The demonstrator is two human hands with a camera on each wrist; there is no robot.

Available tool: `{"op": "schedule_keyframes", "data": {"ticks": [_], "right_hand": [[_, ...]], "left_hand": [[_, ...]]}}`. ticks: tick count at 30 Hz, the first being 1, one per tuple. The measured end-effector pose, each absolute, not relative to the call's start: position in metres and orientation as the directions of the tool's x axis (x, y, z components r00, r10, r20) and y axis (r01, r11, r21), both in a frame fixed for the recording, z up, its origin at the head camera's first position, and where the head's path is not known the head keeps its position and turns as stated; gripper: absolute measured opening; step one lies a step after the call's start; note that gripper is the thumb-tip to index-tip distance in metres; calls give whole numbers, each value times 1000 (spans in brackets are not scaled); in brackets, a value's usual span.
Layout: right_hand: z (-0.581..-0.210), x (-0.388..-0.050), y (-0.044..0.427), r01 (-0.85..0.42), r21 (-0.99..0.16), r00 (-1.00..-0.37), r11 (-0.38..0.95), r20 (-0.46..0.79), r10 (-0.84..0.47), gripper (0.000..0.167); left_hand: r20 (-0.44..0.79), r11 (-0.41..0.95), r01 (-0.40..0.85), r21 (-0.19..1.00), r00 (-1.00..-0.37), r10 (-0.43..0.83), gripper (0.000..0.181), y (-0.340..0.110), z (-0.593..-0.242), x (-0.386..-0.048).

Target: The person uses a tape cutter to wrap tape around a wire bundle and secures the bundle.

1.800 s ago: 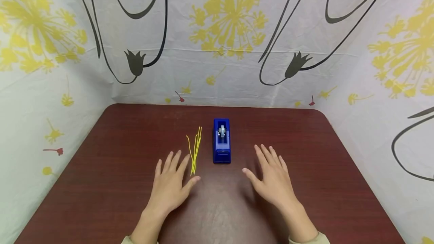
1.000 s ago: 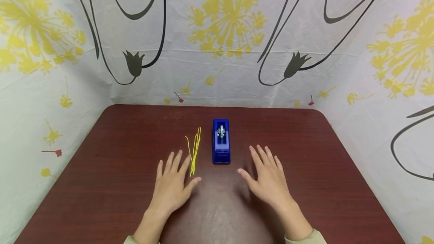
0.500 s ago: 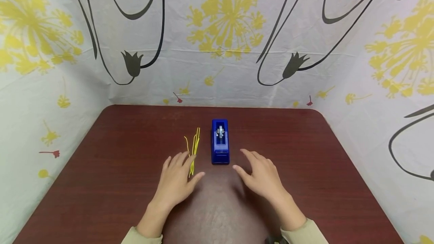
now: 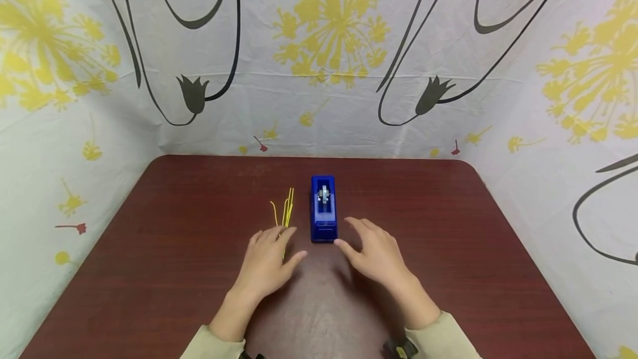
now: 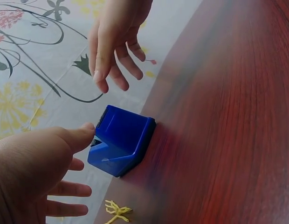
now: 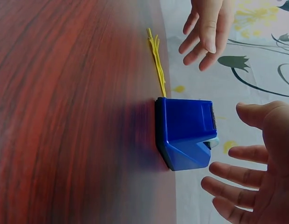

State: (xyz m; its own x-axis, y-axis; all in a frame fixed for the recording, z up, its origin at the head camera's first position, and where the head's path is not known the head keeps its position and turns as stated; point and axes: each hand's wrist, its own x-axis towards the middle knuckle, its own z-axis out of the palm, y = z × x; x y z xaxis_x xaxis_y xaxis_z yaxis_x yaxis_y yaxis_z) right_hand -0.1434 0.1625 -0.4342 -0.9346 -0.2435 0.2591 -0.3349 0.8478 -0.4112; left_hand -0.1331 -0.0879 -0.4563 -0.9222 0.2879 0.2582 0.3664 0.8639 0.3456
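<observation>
A blue tape dispenser (image 4: 324, 223) stands upright on the brown table, its small roll visible in the slot on top. To its left lie several thin yellow strands (image 4: 290, 206), partly covered in the head view by my left hand (image 4: 266, 263). That hand hovers with its fingers slightly bent and the thumb spread, holding nothing. My right hand (image 4: 377, 252) is at the dispenser's near right side, fingers relaxed and thumb apart, also holding nothing. In the right wrist view, a gap shows between the dispenser (image 6: 186, 121) and both hands.
The reddish-brown table (image 4: 209, 193) has rounded far corners. White sheets (image 4: 319, 121) printed with yellow and grey flowers hang behind it and along both sides. A dark wrist device (image 4: 401, 349) shows at the right sleeve.
Both hands have moved inward towards the dispenser, and their fingers have bent more. My left hand now covers the near part of the yellow strands. The dispenser stays where it was on the table.
</observation>
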Motion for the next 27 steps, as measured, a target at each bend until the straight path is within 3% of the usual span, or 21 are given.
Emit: {"op": "schedule_keyframes", "data": {"ticks": [11,27], "right_hand": [[-439,-153,154,-367,-429,-925,825,257,-278,48],[-449,-172,144,-335,-613,-942,715,207,-264,38]], "left_hand": [[302,845,416,335,-897,322,55,-80,-462,-138],[347,785,476,397,-869,351,44,-67,-472,-148]]}}
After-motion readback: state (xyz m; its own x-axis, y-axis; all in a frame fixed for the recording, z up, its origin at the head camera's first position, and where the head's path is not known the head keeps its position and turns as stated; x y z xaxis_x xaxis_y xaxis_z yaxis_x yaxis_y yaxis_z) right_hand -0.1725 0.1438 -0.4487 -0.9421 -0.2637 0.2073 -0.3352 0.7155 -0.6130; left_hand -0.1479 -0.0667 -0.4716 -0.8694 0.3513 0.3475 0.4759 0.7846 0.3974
